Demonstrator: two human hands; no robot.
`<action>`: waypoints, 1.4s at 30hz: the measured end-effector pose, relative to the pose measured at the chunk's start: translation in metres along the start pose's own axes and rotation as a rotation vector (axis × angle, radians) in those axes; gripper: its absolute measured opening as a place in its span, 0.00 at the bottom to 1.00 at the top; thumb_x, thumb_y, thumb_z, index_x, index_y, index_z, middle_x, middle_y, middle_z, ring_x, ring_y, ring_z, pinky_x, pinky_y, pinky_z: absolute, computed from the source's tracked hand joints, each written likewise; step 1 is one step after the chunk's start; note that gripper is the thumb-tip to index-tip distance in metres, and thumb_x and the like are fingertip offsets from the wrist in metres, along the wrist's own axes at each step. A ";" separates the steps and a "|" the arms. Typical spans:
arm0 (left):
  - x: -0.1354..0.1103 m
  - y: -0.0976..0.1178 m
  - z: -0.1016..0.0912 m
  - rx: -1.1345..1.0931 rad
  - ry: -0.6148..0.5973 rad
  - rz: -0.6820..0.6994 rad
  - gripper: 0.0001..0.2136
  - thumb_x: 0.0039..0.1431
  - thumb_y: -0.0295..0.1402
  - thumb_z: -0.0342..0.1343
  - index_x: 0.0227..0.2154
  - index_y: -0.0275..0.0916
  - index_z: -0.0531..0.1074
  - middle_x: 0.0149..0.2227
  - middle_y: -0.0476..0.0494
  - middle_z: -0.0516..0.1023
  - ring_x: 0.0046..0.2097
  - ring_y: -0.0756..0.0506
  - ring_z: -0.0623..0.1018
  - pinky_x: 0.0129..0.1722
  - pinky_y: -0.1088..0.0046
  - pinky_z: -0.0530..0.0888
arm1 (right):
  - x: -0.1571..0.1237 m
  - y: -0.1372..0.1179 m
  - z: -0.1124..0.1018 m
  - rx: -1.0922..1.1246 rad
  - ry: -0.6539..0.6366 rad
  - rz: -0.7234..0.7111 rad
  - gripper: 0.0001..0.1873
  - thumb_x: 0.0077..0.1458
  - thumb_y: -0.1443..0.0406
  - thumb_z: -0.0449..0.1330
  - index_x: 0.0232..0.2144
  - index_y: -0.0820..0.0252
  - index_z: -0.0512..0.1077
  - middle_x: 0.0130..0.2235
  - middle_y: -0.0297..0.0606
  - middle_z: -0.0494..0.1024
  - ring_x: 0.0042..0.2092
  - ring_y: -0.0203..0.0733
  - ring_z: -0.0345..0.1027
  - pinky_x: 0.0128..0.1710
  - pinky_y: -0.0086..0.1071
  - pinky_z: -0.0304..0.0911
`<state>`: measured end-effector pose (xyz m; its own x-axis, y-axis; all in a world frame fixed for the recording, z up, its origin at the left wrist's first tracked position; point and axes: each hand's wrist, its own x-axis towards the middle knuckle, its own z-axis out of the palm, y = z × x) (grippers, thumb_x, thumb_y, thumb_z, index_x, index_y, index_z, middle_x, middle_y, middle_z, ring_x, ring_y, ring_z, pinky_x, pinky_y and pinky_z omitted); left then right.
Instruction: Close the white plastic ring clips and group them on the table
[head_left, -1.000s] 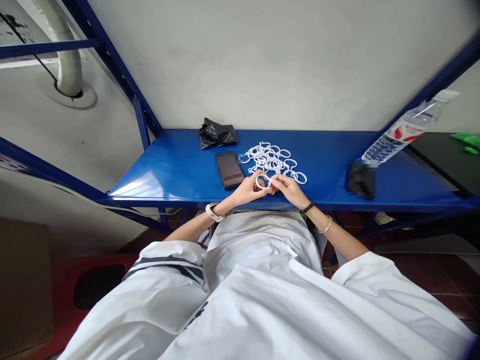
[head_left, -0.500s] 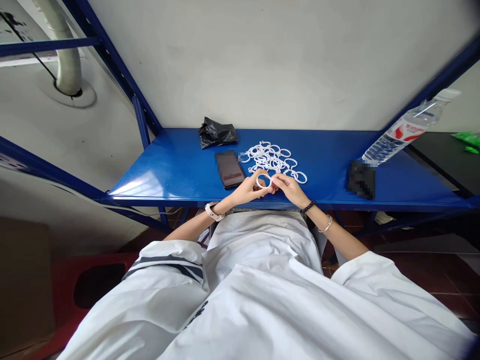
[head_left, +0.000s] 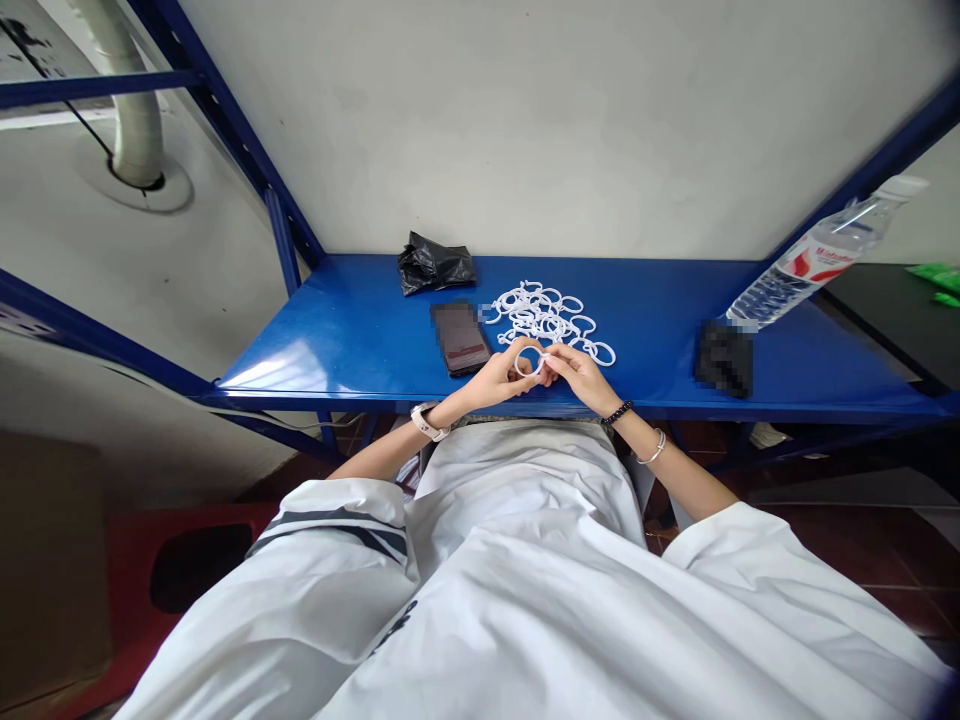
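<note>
Rings [head_left: 541, 326] on tabletop [head_left: 652, 325] by wall [head_left: 487, 130]

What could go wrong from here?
1. The white ring, held between left hand and right hand near the front edge of the table, might slip and drop off.
2. The pile of rings lies loosely heaped just beyond the fingers; a stray knuckle could scatter some.
3. The phone sits close by the left hand and could get nudged.

Crumpled black bag [head_left: 436, 267], dark phone [head_left: 465, 345], labelled bottle [head_left: 816, 260]
</note>
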<state>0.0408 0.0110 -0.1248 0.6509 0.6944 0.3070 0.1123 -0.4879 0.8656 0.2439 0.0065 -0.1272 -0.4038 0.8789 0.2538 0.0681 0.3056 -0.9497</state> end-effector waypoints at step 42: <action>0.003 -0.005 0.001 -0.073 0.121 -0.043 0.18 0.66 0.48 0.51 0.48 0.39 0.61 0.30 0.51 0.73 0.29 0.52 0.72 0.31 0.76 0.68 | -0.001 0.001 0.000 -0.007 0.014 0.005 0.20 0.56 0.49 0.64 0.40 0.58 0.71 0.28 0.33 0.77 0.31 0.39 0.73 0.36 0.35 0.72</action>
<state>0.0429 0.0151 -0.1287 0.5508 0.7747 0.3105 0.0804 -0.4196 0.9041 0.2439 0.0057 -0.1281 -0.3905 0.8854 0.2522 0.0767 0.3043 -0.9495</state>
